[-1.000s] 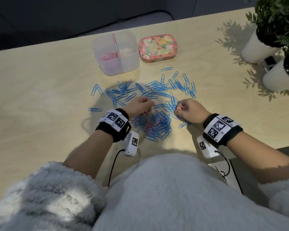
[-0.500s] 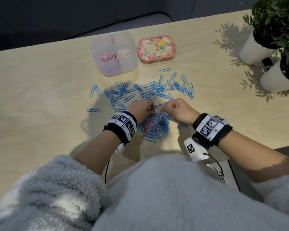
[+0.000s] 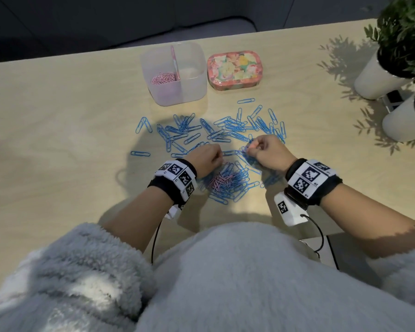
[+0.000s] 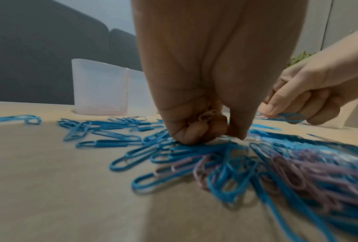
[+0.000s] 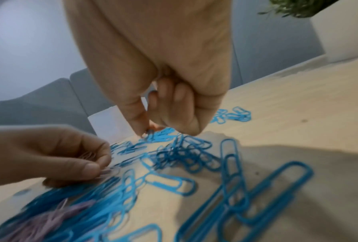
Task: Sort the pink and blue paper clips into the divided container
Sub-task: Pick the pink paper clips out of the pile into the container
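A mixed pile of blue and pink paper clips (image 3: 225, 183) lies on the table between my wrists, and loose blue clips (image 3: 225, 130) spread beyond it. My left hand (image 3: 213, 156) rests on the pile's far edge, fingers curled round a few pink clips (image 4: 207, 117), with a fingertip on another pink clip (image 4: 251, 138). My right hand (image 3: 250, 147) is just to its right and pinches clips (image 4: 285, 117) between thumb and fingers; blue ones show. The clear divided container (image 3: 189, 92) stands at the back, with pink clips (image 3: 163, 79) in its left compartment.
A flowered tin (image 3: 234, 68) sits right of the container. Two white plant pots (image 3: 374, 80) stand at the table's right end. The table's near edge is at my body, and bare wood stretches to the left.
My right hand came in to meet the left hand half a second ago, then drew back a little to the right. The left hand stayed at the pile.
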The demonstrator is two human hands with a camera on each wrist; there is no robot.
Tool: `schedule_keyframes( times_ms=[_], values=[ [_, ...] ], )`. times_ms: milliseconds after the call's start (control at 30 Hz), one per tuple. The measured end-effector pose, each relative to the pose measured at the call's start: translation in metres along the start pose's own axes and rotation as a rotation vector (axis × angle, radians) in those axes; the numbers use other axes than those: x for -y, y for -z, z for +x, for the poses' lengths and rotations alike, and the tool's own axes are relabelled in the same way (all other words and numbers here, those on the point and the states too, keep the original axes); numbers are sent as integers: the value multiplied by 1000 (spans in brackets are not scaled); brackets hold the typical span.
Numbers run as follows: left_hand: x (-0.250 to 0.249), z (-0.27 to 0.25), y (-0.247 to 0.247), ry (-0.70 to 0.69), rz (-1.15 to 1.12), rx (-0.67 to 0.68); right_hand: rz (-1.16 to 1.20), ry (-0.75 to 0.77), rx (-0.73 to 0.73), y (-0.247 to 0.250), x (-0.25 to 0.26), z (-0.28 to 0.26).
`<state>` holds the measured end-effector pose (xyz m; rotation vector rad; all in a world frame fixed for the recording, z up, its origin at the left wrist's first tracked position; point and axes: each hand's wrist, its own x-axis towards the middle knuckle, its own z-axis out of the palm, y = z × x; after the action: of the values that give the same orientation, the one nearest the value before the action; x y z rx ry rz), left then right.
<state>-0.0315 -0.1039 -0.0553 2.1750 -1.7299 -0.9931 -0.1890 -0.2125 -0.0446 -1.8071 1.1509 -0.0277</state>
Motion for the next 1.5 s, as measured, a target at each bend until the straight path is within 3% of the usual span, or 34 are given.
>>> schedule_keyframes(
  times_ms=[233, 333, 433, 567, 733, 833, 1067, 1200, 1267, 1400, 1500],
  values=[
    [18, -8, 35, 103, -344, -158, 589, -126, 213, 6, 9, 2],
    [29, -11, 50, 159, -449, -238, 486, -60, 252, -4, 13, 3],
    [40, -10, 71, 226, -477, -404, 339, -17, 270, -7, 16, 5],
    [52, 2, 117, 344, -344, -652, 221, 42, 304, -8, 24, 0],
    [52, 29, 154, 418, -134, -673, 183, 23, 272, -6, 28, 0],
    [53, 48, 160, 461, -14, -628, 292, -20, 263, 1, 27, 0],
    [52, 53, 158, 413, 98, -545, 351, -77, 262, 5, 14, 5],
    [30, 29, 135, 168, 108, -735, 490, -123, 254, 1, 15, 7],
    [15, 11, 103, 100, 29, -625, 569, -153, 234, -3, 18, 8],
    [1, -8, 39, 87, -221, -117, 718, -149, 183, -12, 29, 9],
    [-5, -12, 16, 66, -479, -42, 768, -116, 155, -20, 33, 8]
  ],
)
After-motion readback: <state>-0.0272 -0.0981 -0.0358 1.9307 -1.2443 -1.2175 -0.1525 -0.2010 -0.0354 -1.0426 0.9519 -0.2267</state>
